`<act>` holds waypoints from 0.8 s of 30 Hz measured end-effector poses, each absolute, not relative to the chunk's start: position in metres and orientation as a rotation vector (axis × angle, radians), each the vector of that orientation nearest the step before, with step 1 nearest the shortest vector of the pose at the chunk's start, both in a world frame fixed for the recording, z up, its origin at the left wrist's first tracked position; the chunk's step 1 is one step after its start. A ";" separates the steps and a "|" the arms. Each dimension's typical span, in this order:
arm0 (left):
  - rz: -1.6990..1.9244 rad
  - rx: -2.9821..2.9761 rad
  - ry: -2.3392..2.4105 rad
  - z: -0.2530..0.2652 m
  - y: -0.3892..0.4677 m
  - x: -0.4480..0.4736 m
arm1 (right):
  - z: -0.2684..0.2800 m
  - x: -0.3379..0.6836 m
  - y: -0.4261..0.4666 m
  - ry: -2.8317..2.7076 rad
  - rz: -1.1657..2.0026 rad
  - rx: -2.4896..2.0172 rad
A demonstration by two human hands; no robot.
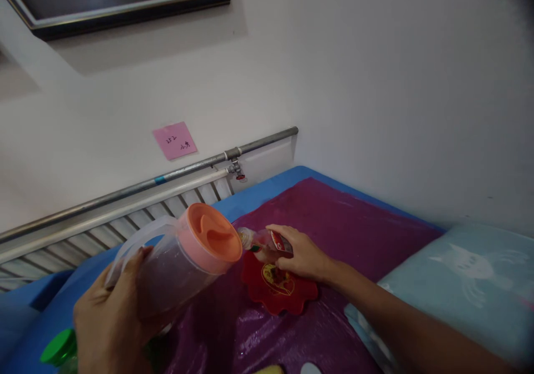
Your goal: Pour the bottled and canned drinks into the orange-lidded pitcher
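Observation:
My left hand (112,307) is closed round a clear plastic pitcher (167,279) by its handle side. The pitcher is tilted to the right and has an orange lid (212,232). In my right hand (302,251) is a small clear bottle (263,243) with a red label, also tilted, its neck pointing at the lid's edge. I cannot tell whether the bottle's mouth touches the lid. Under the bottle lies a red scalloped tray (277,299) with a gold printed pattern. It rests on a purple plastic sheet (334,218).
A green-capped container (60,346) stands at the lower left, partly behind my left hand. At right lies a light blue pillow (467,274) with cat prints. A radiator (167,207) and pipe (187,168) run along the wall, below a pink note (174,140).

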State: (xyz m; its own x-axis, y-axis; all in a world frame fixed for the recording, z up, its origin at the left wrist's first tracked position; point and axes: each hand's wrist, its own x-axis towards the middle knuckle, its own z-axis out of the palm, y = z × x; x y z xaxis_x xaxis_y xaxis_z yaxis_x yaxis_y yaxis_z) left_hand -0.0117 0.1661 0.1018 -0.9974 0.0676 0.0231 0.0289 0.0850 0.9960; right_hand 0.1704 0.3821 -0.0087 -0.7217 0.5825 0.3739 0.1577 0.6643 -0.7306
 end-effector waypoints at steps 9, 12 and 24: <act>2.081 0.040 2.342 0.109 0.168 -0.002 | -0.010 0.171 0.383 -2.278 0.921 -0.567; 2.069 0.031 2.347 0.108 0.168 -0.004 | -0.009 0.171 0.383 -2.290 0.904 -0.569; 2.116 0.139 2.278 0.103 0.171 -0.013 | -0.007 0.171 0.383 -2.197 1.074 -0.578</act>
State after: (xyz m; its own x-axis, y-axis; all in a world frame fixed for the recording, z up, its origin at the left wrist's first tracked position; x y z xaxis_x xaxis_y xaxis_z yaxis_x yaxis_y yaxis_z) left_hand -0.0129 0.1708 0.1026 -0.9956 0.0853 0.0390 0.0452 0.0720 0.9964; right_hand 0.1706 0.3832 -0.0069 -0.7133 0.6151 0.3359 0.1126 0.5736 -0.8113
